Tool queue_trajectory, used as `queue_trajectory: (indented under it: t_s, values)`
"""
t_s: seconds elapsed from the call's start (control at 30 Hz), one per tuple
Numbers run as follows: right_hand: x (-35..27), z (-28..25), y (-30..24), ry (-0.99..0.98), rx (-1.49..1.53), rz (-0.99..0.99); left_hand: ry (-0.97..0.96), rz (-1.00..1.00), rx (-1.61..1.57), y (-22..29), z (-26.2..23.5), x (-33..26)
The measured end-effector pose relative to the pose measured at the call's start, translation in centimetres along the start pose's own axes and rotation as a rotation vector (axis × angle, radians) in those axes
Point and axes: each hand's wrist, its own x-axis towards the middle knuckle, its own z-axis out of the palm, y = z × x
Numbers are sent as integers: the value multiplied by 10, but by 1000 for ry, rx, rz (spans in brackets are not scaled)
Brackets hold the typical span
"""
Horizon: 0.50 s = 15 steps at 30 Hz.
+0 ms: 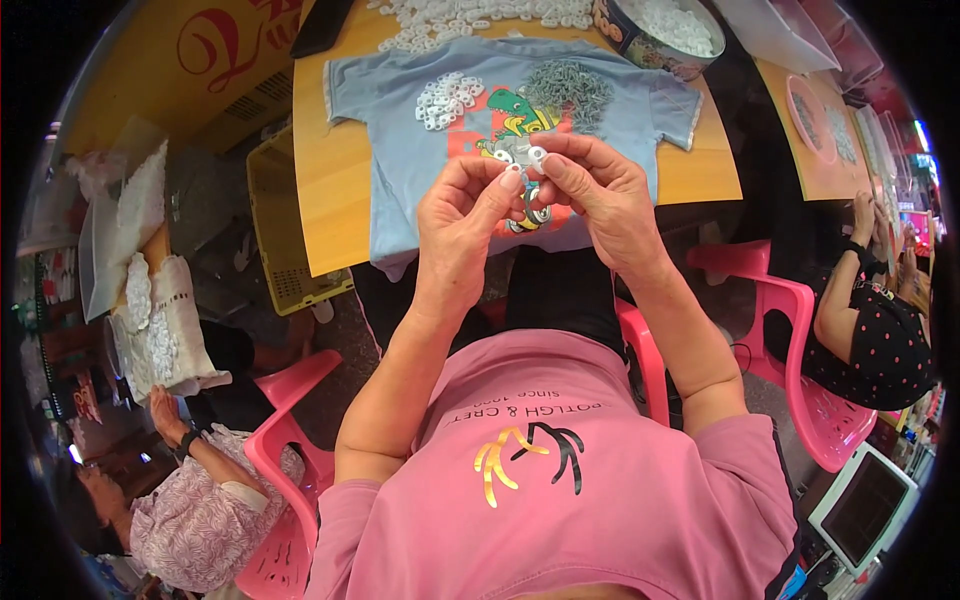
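Observation:
Both hands are raised close together above a grey-blue T-shirt spread over the table. My left hand pinches a small white plastic piece between thumb and fingers. Between the thumb and forefinger of my right hand is another small white plastic piece with a dark round spot. The fingers partly cover both pieces, and I cannot tell whether the two are joined. Beyond the hands, a heap of white plastic pieces lies on the shirt, left of a pile of small grey metal screws.
More white pieces are spread at the table's far side, beside a round tin filled with white parts. A yellow crate stands at left. Co-workers sit on pink chairs at both sides.

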Motion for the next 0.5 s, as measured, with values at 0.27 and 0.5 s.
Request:
queue_trajectory:
  t_s: [0.27,0.5]
  values:
    - [2,0,1,-19,-49,-103,-6,-23,45,1,-1,2]
    - [3,-3,1,-49,-164,-136,-27,52,158,1,-3,4]
